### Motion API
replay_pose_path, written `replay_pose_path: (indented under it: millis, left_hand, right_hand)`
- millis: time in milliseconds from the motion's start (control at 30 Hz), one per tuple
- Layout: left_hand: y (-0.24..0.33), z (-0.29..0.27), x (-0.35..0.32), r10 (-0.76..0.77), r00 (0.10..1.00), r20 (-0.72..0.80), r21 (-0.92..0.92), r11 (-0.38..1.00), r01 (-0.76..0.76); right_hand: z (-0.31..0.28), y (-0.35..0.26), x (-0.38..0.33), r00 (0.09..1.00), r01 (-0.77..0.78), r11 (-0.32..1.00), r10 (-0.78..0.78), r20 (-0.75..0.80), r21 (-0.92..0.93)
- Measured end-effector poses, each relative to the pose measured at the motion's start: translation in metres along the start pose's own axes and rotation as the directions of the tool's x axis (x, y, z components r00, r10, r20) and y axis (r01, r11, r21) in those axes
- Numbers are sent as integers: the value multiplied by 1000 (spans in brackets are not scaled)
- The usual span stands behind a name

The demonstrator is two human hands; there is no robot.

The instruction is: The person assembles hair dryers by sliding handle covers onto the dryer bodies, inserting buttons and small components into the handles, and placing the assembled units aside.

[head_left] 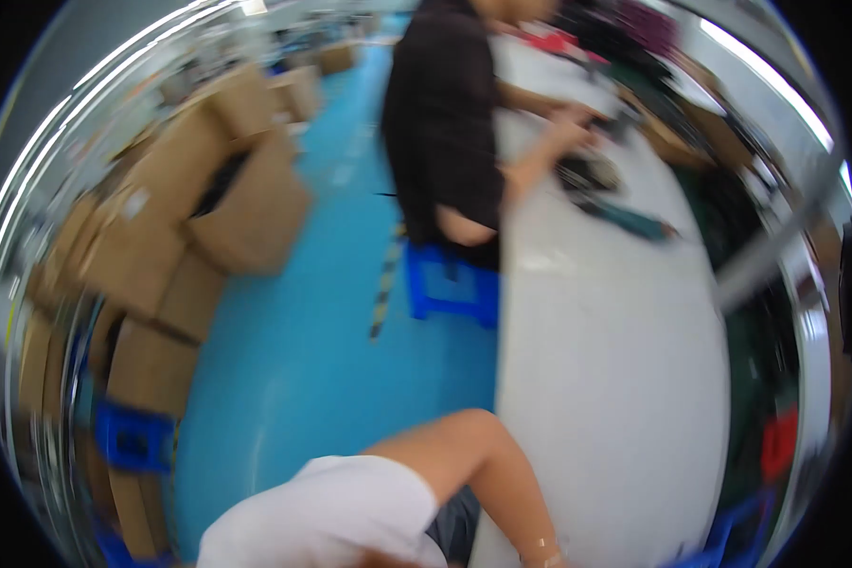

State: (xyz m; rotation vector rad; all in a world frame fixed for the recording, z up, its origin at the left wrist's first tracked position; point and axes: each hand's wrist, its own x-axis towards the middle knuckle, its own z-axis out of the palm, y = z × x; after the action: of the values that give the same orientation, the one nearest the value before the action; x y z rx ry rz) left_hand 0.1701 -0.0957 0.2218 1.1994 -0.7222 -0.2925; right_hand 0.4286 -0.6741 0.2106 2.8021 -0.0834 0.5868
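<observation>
The picture is blurred by motion, so many details are hard to make out. The person's own left arm [464, 454] enters from the lower edge, bent at the elbow, in a short white sleeve [322, 516]. The forearm runs down along the near left edge of the long white counter [615, 379] and leaves the picture at the wrist, where a thin pale bracelet [542, 551] shows. The left hand is cut off below the lower edge, so I cannot tell its grip. The right hand is not in view at all.

At the far end of the counter a co-worker in a dark top [445, 114] sits on a blue plastic stool [450, 289], with a hand [570, 128] over some small dark things [592, 175]; what they are is too blurred to say. A dark green strip [630, 220] lies just near them on the counter.

On the left, brown cardboard boxes [208, 199] stand stacked on the blue floor [331, 331]. A blue crate [134, 437] sits low among them. The right rim is dark and unclear, with one red patch [778, 443].
</observation>
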Motion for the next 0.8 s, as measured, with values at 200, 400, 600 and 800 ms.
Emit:
replay_pose_path:
  millis: [200, 400, 600, 800]
  left_hand:
    - [63, -21, -4, -343, 937, 61, 96, 937, 336]
    - [76, -27, -6, -491, 852, 181, -150, 843, 517]
    - [90, -24, -9, -557, 795, 241, -230, 763, 604]
    - [85, -32, -7, -531, 818, 223, -240, 783, 574]
  right_hand:
    - [-123, -112, 1, 911, -320, 829, 137, 389, 459]
    - [-181, -161, -19, 921, -387, 848, 373, 111, 363]
    - [-232, -167, -55, 711, -610, 384, 651, 265, 693]
    - [-273, -181, -92, 782, -386, 284, 605, 148, 877]
